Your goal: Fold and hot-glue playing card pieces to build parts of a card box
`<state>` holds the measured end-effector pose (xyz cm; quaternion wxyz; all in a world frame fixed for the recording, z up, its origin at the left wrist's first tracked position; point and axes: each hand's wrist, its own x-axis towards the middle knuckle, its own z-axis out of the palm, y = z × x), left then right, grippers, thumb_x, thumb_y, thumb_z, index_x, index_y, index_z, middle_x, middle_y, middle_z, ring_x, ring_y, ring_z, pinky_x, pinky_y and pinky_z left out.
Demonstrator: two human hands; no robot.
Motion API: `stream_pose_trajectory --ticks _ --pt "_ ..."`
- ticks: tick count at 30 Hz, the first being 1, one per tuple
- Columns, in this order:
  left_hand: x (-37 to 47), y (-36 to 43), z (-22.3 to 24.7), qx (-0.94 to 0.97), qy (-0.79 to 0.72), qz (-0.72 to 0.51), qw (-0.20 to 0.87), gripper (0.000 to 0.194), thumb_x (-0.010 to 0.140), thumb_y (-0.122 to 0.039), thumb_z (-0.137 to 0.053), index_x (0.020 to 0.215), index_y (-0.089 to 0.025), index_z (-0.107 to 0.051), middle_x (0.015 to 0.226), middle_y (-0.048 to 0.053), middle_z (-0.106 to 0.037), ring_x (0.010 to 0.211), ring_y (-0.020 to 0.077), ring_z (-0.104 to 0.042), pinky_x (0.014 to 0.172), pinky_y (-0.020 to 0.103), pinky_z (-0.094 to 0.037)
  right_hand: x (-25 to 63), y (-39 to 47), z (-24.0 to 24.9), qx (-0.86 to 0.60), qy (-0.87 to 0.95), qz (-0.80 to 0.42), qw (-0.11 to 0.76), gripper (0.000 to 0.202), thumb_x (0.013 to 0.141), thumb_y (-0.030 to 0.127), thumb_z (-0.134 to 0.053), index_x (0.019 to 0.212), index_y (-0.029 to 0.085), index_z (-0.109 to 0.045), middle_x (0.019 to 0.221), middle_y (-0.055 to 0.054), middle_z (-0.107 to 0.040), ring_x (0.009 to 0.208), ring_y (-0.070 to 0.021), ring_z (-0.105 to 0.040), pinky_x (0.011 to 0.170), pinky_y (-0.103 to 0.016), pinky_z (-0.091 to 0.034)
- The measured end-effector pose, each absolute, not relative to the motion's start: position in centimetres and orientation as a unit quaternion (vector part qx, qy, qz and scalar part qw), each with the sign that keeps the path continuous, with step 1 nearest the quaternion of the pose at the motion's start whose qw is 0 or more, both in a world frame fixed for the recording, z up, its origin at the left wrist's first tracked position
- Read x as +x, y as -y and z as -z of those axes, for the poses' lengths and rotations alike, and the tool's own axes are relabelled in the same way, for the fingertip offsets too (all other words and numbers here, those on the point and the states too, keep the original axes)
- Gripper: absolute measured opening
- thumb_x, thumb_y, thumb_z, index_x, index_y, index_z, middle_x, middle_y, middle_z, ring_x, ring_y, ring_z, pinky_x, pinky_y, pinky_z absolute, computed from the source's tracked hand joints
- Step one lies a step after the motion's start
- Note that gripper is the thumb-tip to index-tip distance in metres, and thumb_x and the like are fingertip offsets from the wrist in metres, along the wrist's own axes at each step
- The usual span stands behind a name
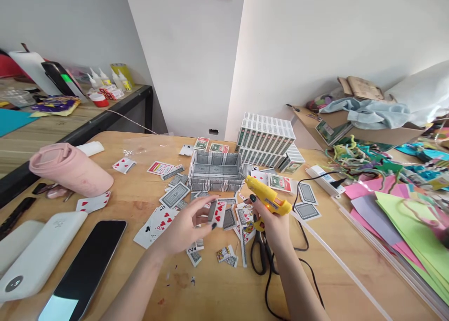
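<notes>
Between the fingers and thumb of my left hand point(185, 225) is a folded playing card point(219, 212), a heart card with its face toward me. My right hand point(271, 220) grips a yellow glue gun point(268, 196), its nozzle pointing up and left near an open box made of playing cards point(215, 170). Grey patterned card backs line that box, which stands just beyond both hands. Loose cards point(174, 195) lie around it, some cut or folded. Black-handled scissors point(258, 255) rest below my right wrist, partly hidden by the arm and cord.
Stacked card packs point(265, 134) stand behind the box. To the left are a pink roll point(72, 169), a white power bank point(44, 258) and a phone point(86, 269). On the right lie a power strip point(325, 181), coloured paper point(410, 232) and the gun's black cord point(308, 253).
</notes>
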<state>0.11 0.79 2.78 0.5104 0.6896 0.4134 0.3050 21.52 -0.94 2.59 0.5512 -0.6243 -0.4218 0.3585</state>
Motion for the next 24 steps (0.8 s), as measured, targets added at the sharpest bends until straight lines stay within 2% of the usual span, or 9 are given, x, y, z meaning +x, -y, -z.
stream_pose_trajectory --ticks 3,6,7,10,12,14,17,21,24 --pt "0.3 -2.0 -2.3 0.615 -0.415 -0.347 0.573 0.048 0.080 -0.021 -0.047 0.128 -0.025 -0.049 0.127 0.008 -0.056 0.101 0.0222 -0.062 0.083 0.038 -0.053 20.5 0.7 -2.6 -0.615 0.432 -0.346 0.562 0.022 0.068 0.038 -0.063 0.063 0.016 -0.061 0.049 0.001 -0.052 0.044 -0.0114 -0.045 0.041 -0.022 -0.039" --pt "0.6 -2.6 -1.0 0.574 -0.441 -0.385 0.572 0.038 0.082 -0.028 -0.046 0.117 -0.020 -0.057 0.127 0.009 -0.056 0.111 0.0241 -0.055 0.085 0.037 -0.053 19.5 1.2 -2.0 -0.598 0.463 -0.358 0.547 0.019 0.070 0.034 -0.060 0.063 0.017 -0.062 0.050 0.001 -0.052 0.045 -0.0119 -0.047 0.044 -0.023 -0.041" --pt "0.6 -2.7 -0.6 0.557 -0.452 -0.398 0.572 0.037 0.082 -0.031 -0.047 0.115 -0.018 -0.057 0.125 0.010 -0.058 0.109 0.0241 -0.057 0.082 0.037 -0.054 19.4 1.4 -1.7 -0.589 0.477 -0.368 0.539 0.017 0.070 0.033 -0.060 0.064 0.017 -0.062 0.053 0.001 -0.055 0.047 -0.0128 -0.048 0.045 -0.024 -0.042" --pt "0.5 -2.6 0.3 0.488 -0.494 -0.434 0.574 0.039 0.079 -0.040 -0.052 0.109 -0.016 -0.052 0.103 0.010 -0.067 0.081 0.0204 -0.067 0.064 0.034 -0.057 19.3 2.2 -0.9 -0.558 0.514 -0.408 0.507 0.014 0.072 0.030 -0.058 0.070 0.017 -0.064 0.065 -0.003 -0.062 0.056 -0.0166 -0.054 0.052 -0.026 -0.045" --pt "0.4 -2.4 0.4 0.454 -0.535 -0.432 0.566 0.038 0.076 -0.043 -0.056 0.103 -0.016 -0.052 0.076 0.004 -0.069 0.056 0.0162 -0.064 0.048 0.027 -0.052 19.4 2.6 -0.4 -0.548 0.527 -0.427 0.489 0.011 0.072 0.029 -0.058 0.071 0.018 -0.062 0.065 -0.002 -0.061 0.057 -0.0170 -0.054 0.054 -0.027 -0.045" --pt "0.2 -2.3 0.3 0.443 -0.572 -0.424 0.545 0.036 0.073 -0.044 -0.059 0.095 -0.015 -0.056 0.059 -0.001 -0.064 0.044 0.0137 -0.057 0.039 0.023 -0.044 19.4 2.8 0.0 -0.544 0.534 -0.434 0.480 0.010 0.072 0.027 -0.058 0.066 0.019 -0.058 0.058 0.001 -0.054 0.052 -0.0147 -0.048 0.051 -0.026 -0.041" --pt "-0.1 -2.2 0.3 0.461 -0.601 -0.429 0.492 0.030 0.071 -0.042 -0.060 0.083 -0.015 -0.060 0.062 0.001 -0.064 0.051 0.0152 -0.058 0.044 0.023 -0.044 19.5 2.7 0.3 -0.537 0.549 -0.433 0.472 0.016 0.071 0.024 -0.058 0.059 0.020 -0.050 0.052 0.004 -0.043 0.048 -0.0114 -0.040 0.047 -0.023 -0.035" --pt "-0.3 -1.9 0.6 0.539 -0.623 -0.407 0.395 0.026 0.081 -0.041 -0.047 0.071 -0.018 -0.053 0.062 0.001 -0.059 0.059 0.0166 -0.055 0.053 0.026 -0.043 19.4 2.5 0.3 -0.536 0.572 -0.422 0.456 0.012 0.070 0.020 -0.057 0.061 0.019 -0.049 0.057 0.004 -0.044 0.052 -0.0109 -0.040 0.049 -0.023 -0.035" --pt "-0.2 -1.4 0.7 0.600 -0.606 -0.376 0.363 0.023 0.086 -0.039 -0.038 0.076 -0.020 -0.048 0.058 -0.002 -0.051 0.053 0.0152 -0.048 0.050 0.025 -0.038 19.4 2.4 0.4 -0.542 0.567 -0.434 0.443 0.011 0.072 0.022 -0.058 0.064 0.018 -0.050 0.059 0.003 -0.045 0.053 -0.0110 -0.040 0.050 -0.023 -0.036"
